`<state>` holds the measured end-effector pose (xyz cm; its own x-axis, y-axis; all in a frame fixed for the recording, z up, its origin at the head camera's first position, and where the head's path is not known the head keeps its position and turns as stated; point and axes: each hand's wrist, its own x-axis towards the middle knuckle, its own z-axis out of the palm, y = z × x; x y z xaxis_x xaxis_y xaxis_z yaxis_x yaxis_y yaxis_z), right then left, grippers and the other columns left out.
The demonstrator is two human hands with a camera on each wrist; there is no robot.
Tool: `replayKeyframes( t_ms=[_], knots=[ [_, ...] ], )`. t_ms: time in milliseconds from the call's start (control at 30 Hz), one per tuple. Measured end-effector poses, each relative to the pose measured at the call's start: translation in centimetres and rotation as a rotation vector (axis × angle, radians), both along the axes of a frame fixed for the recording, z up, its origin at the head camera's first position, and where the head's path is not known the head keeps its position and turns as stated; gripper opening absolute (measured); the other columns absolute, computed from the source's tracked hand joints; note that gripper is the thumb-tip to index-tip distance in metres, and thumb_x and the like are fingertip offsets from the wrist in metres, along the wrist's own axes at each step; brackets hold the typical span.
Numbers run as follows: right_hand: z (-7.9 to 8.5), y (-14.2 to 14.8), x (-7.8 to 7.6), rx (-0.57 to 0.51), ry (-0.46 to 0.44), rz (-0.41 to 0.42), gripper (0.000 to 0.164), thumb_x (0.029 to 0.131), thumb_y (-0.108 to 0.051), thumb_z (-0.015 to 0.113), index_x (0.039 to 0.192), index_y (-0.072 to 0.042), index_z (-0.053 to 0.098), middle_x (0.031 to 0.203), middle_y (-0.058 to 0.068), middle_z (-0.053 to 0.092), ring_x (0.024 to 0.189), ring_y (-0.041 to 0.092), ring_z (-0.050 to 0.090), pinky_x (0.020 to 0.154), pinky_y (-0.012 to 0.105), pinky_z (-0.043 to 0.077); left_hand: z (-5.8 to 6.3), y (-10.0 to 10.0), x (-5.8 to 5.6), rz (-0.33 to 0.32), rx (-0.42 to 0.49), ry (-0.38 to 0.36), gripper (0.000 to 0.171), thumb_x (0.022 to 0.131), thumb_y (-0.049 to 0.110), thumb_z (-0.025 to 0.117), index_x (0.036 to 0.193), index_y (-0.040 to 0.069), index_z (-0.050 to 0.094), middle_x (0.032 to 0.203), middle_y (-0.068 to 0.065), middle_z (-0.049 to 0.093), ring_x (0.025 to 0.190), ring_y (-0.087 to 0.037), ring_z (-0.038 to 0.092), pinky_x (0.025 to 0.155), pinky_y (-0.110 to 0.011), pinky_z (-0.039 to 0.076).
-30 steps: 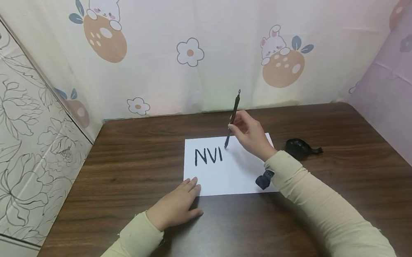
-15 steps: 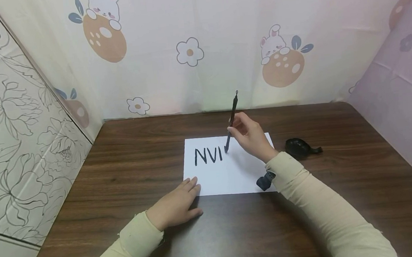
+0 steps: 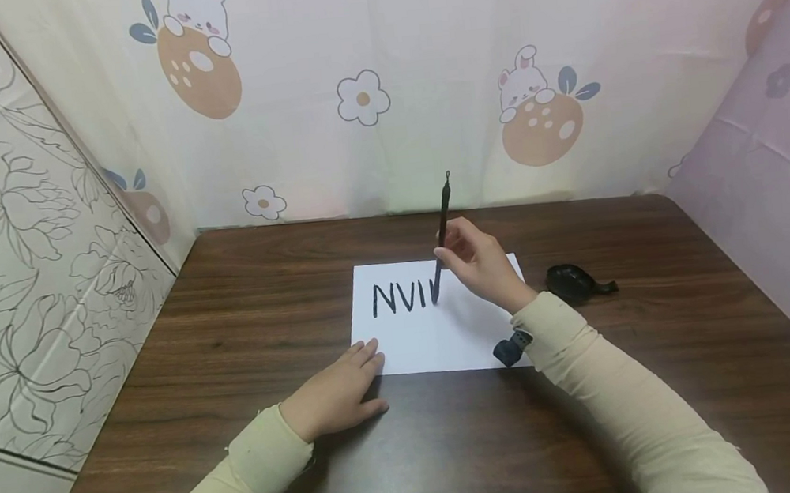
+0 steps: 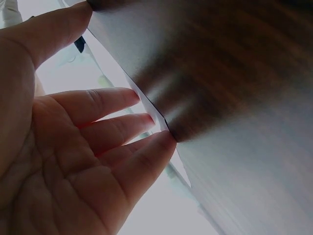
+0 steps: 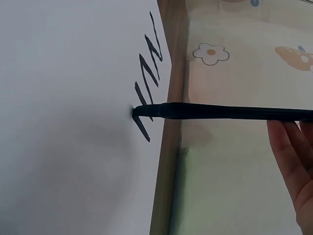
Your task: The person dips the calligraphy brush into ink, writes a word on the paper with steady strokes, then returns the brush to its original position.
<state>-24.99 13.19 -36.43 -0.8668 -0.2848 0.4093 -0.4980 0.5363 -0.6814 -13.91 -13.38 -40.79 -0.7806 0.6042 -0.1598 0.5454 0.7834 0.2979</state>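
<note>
My right hand (image 3: 482, 260) pinches a black writing brush (image 3: 444, 211), its tip down on the white paper (image 3: 404, 345) and its looped end pointing up. Black strokes reading "NVI" (image 3: 397, 298) run along the upper left of the sheet, with another stroke under the brush. In the right wrist view the bristle end (image 5: 142, 111) touches the paper at that stroke. Fingertips of my left hand (image 3: 335, 391) rest on the sheet's lower left corner, the thumb on the table. In the left wrist view those fingers (image 4: 122, 132) are straight and slightly spread at the paper's edge.
A small black ink dish (image 3: 570, 283) with a short handle stands right of the paper. The dark wooden table (image 3: 263, 291) ends at a patterned curtain (image 3: 424, 101). A dark device (image 3: 512, 349) is strapped to my right wrist.
The brush tip has moved down the paper, drawing a fresh upright stroke right of the "I". The brush stands more upright. My left hand has stayed in place.
</note>
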Motion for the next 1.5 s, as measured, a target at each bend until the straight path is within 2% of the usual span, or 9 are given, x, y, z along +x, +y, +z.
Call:
replayKeyframes(
  t_ms=[300,433,633,767,867,1000,1200,1500],
  knots=[
    [0.4,0.1,0.1,0.020,-0.004,0.028,0.027,0.095,-0.015,0.065,0.118,-0.005,0.056,0.093,0.009,0.065,0.076,0.019,0.064,0.070,0.035,0.054,0.1,0.0,-0.2,-0.004,0.006,0.012,0.066,0.091,0.035,0.068,0.141,-0.004,0.048,0.154,-0.022,0.038,0.144,-0.038,0.035,0.119,-0.047,0.032],
    [0.6,0.3,-0.2,0.011,0.021,0.011,0.025,0.095,-0.014,0.064,0.117,-0.005,0.056,0.092,0.009,0.066,0.076,0.019,0.065,0.069,0.032,0.054,0.2,0.0,-0.2,-0.001,0.002,0.009,0.067,0.091,0.036,0.068,0.141,-0.004,0.048,0.154,-0.022,0.038,0.144,-0.038,0.035,0.119,-0.047,0.032],
    [0.8,0.9,-1.1,-0.072,0.057,-0.049,0.021,0.095,-0.011,0.063,0.114,-0.005,0.055,0.094,0.010,0.065,0.079,0.022,0.065,0.069,0.026,0.055,0.1,0.1,-0.3,0.002,-0.002,0.009,0.067,0.091,0.036,0.068,0.141,-0.003,0.048,0.154,-0.021,0.038,0.144,-0.038,0.036,0.119,-0.048,0.032],
    [0.5,1.2,-1.7,-0.150,0.044,-0.079,0.021,0.096,-0.011,0.061,0.114,-0.004,0.051,0.099,0.013,0.063,0.083,0.029,0.068,0.072,0.025,0.060,-0.1,0.1,-0.3,0.004,0.000,0.012,0.067,0.091,0.036,0.068,0.141,-0.003,0.048,0.154,-0.021,0.038,0.144,-0.038,0.036,0.119,-0.048,0.032],
    [0.2,1.4,-1.9,-0.168,0.026,-0.108,0.023,0.097,-0.012,0.059,0.116,-0.003,0.050,0.102,0.013,0.062,0.087,0.030,0.068,0.074,0.024,0.060,-0.2,0.1,-0.3,0.002,-0.001,0.014,0.067,0.091,0.037,0.068,0.141,-0.003,0.048,0.154,-0.021,0.038,0.143,-0.038,0.036,0.119,-0.048,0.032],
    [-0.3,1.4,-2.0,-0.176,-0.001,-0.131,0.024,0.097,-0.013,0.060,0.117,-0.004,0.050,0.104,0.013,0.062,0.089,0.027,0.068,0.075,0.026,0.061,-0.2,0.1,-0.2,-0.004,0.000,0.015,0.067,0.091,0.036,0.068,0.141,-0.003,0.048,0.154,-0.022,0.038,0.143,-0.038,0.036,0.118,-0.047,0.033],
    [-0.8,1.3,-2.1,-0.207,-0.018,-0.116,0.025,0.097,-0.013,0.061,0.117,-0.003,0.050,0.104,0.015,0.062,0.090,0.029,0.069,0.079,0.032,0.061,0.0,0.2,-0.1,-0.007,0.005,0.019,0.067,0.091,0.035,0.068,0.140,-0.004,0.048,0.153,-0.022,0.039,0.143,-0.038,0.037,0.118,-0.047,0.033],
    [-1.0,1.2,-1.8,-0.156,-0.012,-0.138,0.023,0.097,-0.012,0.061,0.116,-0.003,0.052,0.101,0.014,0.063,0.085,0.029,0.068,0.071,0.022,0.059,-0.2,0.1,0.1,0.008,-0.006,0.009,0.067,0.090,0.037,0.068,0.141,-0.002,0.048,0.154,-0.020,0.039,0.143,-0.037,0.037,0.119,-0.047,0.033]
  ],
)
